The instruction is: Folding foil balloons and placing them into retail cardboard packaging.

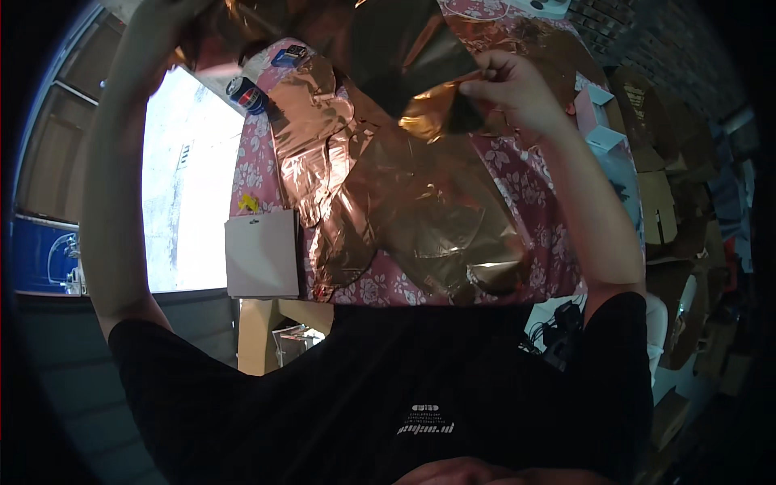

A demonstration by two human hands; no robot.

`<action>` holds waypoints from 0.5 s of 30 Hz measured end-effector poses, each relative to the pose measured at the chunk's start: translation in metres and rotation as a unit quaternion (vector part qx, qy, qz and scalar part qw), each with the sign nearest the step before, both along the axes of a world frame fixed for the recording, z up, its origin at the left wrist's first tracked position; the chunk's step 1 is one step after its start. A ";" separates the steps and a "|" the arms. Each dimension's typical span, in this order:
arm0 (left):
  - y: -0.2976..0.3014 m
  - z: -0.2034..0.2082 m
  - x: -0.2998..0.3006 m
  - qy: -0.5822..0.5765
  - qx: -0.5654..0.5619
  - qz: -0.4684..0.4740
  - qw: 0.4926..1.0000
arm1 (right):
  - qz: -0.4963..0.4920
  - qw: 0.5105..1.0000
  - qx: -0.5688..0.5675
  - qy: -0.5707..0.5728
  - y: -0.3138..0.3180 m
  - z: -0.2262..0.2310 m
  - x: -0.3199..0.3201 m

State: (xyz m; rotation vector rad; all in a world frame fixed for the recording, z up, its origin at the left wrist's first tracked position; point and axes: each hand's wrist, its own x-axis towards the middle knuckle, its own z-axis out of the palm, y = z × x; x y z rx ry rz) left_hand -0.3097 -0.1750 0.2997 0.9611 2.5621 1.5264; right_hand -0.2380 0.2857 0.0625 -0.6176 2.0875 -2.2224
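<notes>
Flat, shiny copper-coloured foil balloons (436, 206) lie overlapping on a table with a pink floral cloth (558, 242). My right hand (513, 87) pinches the edge of a raised copper foil balloon (408, 56) between thumb and fingers. Up at the far left, my left hand (166, 36) is closed at the other end of the raised foil; it is dark and partly cut off by the frame. Beneath the foil, another crinkled balloon (311, 121) with rounded edges spreads toward the left side of the table.
A dark blue can (246, 94) and a small blue box (289, 55) stand at the table's left edge. A pale flat box (262, 254) sits at the near left corner, beside a yellow piece (248, 203). On the right are a white open box (596, 117) and cardboard (656, 206).
</notes>
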 end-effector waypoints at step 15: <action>0.181 -0.028 0.144 0.151 -0.224 -0.119 0.955 | 0.050 0.908 0.416 0.010 -0.040 0.235 0.108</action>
